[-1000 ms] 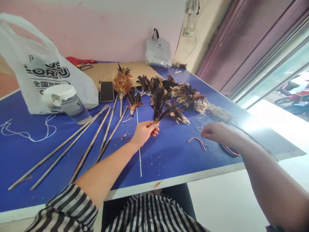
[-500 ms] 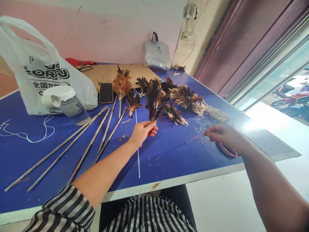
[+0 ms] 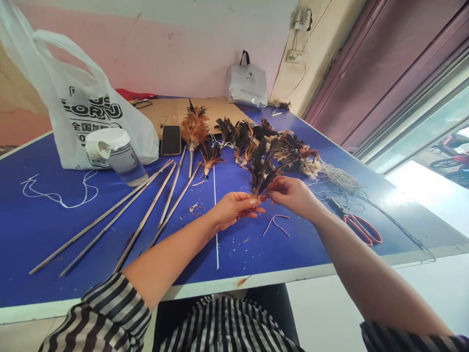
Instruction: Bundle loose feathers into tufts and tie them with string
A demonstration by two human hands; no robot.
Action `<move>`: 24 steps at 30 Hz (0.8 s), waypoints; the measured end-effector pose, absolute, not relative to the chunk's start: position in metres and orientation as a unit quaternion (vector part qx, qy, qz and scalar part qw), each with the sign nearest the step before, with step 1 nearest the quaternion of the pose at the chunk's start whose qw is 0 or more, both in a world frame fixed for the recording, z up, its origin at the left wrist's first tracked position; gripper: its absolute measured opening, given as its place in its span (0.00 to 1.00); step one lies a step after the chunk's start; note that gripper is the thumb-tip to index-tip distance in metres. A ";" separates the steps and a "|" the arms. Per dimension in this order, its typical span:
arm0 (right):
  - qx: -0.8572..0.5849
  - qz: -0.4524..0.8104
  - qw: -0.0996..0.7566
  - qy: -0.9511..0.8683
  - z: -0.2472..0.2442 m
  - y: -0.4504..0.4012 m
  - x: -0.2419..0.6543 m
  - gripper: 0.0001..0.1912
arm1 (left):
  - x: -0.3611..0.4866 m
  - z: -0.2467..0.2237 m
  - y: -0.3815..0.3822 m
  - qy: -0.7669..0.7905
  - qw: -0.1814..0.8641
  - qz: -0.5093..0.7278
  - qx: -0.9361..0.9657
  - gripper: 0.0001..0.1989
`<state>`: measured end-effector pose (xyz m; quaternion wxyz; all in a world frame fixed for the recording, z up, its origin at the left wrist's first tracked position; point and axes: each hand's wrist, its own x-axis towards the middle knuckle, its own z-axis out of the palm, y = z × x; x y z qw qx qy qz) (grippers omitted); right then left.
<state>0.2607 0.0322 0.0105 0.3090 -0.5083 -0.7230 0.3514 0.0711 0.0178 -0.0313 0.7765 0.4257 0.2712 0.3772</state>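
Head view: left hand [image 3: 236,209] is pinching feather bunch [image 3: 258,170] by its base; right hand [image 3: 293,196] is sitting alongside, hold unclear. Likely light, fragile; base is probably offering safest grip.

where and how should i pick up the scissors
Probably by the red handles, coming from the near right: the scissors lie with their loops turned that way, giving fingers an opening, while the dark blades point away toward the string.

R hand [image 3: 296,196] now over by L hand [image 3: 234,211], at feather bunch's [image 3: 260,168] base. Scissors [image 3: 361,227] uncovered; pink cord [image 3: 269,225] now nr hands.
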 end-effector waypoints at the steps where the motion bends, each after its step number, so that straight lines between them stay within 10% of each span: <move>1: -0.502 0.337 0.315 -0.731 0.010 0.034 0.256 0.04 | 0.071 -0.032 0.019 0.272 0.778 0.380 0.420 0.12; 14: -0.413 0.550 0.592 -0.420 -0.008 0.088 0.267 0.16 | 0.064 -0.044 0.028 0.336 0.784 0.297 0.430 0.12; 24: -0.361 0.612 0.527 -0.466 -0.011 0.072 0.268 0.15 | 0.048 -0.033 0.045 0.396 0.693 0.469 0.378 0.08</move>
